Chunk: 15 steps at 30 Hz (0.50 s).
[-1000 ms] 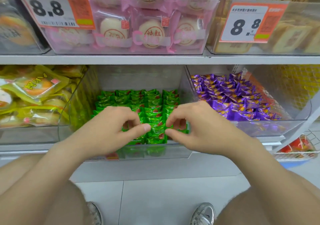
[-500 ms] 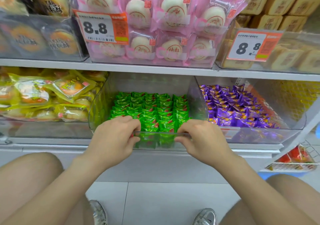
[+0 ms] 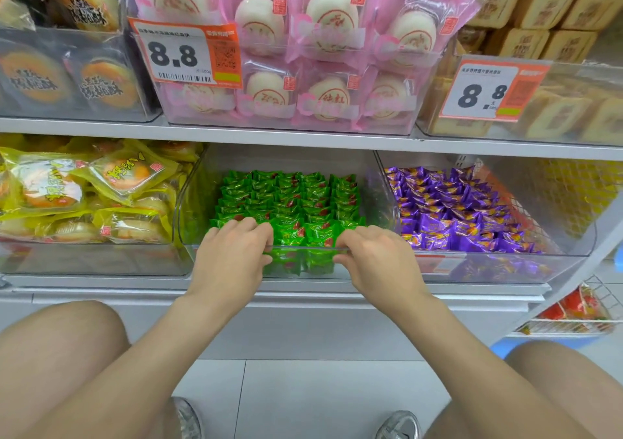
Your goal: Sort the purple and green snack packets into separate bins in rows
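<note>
Both hands have dropped from the green packets (image 3: 286, 202) to the front rim of the clear bin (image 3: 303, 248). The left hand (image 3: 232, 253) and right hand (image 3: 374, 256) grip that rim, fingers curled over it, with the packets just beyond the fingertips.

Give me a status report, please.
Left hand, right hand grip clear bin at front rim. Green packets rowed inside; purple packets in neighbouring bin. Nothing blocking.

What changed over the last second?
Both hands pulled back off the front green packets. The left hand and right hand now grip the front rim of the clear bin, fingers curled over it. The green rows and the purple packets in the neighbouring bin stayed put.
</note>
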### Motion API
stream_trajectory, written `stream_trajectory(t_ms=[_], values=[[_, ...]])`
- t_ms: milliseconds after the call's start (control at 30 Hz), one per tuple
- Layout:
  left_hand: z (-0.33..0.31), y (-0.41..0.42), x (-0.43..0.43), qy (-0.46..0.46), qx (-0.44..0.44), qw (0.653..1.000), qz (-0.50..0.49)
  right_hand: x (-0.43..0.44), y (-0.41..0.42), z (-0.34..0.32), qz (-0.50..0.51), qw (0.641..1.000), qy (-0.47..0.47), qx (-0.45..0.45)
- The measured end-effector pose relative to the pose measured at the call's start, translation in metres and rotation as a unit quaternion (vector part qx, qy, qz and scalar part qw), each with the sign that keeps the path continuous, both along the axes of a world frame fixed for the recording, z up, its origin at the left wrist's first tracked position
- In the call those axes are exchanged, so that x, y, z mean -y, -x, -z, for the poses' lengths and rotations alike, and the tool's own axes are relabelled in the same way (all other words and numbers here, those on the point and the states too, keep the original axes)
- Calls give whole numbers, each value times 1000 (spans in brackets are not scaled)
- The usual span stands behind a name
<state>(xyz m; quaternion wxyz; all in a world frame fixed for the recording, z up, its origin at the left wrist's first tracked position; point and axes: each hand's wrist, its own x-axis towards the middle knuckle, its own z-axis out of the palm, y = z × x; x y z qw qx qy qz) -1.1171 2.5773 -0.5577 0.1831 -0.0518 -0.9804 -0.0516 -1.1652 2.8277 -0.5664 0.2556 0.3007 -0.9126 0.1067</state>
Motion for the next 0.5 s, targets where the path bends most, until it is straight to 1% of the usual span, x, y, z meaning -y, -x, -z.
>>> stream_trajectory(t_ms=[67,100,133,200,233,267,333,367,400,500], values=[[-1,1,-1,-5,4,1000,4,-2,-1,-2,-20,1000,8,-12],[-2,1,-3,-10,0,1000,12,-3,-3,-7,-28,999,28,-24],[-3,0,-6,-16,-6,1000,25,-4,-5,-12,-25,996,71,-36],[-4,-1,-16,-28,-16,998,53,-6,-5,-21,34,978,200,-41],[-4,-2,-22,-31,-19,997,66,-8,-3,-26,75,964,253,-19],[-5,-2,-28,-32,-23,996,77,-10,1,-28,112,952,285,25],[-5,1,-38,-30,-24,995,93,-12,13,-32,160,930,300,138],[-5,3,-42,-33,-21,994,97,-12,20,-33,173,923,296,177],[-6,5,-45,-41,-19,994,100,-10,26,-34,181,917,294,199],[-9,10,-51,-62,-9,993,97,-2,37,-37,198,912,288,214]])
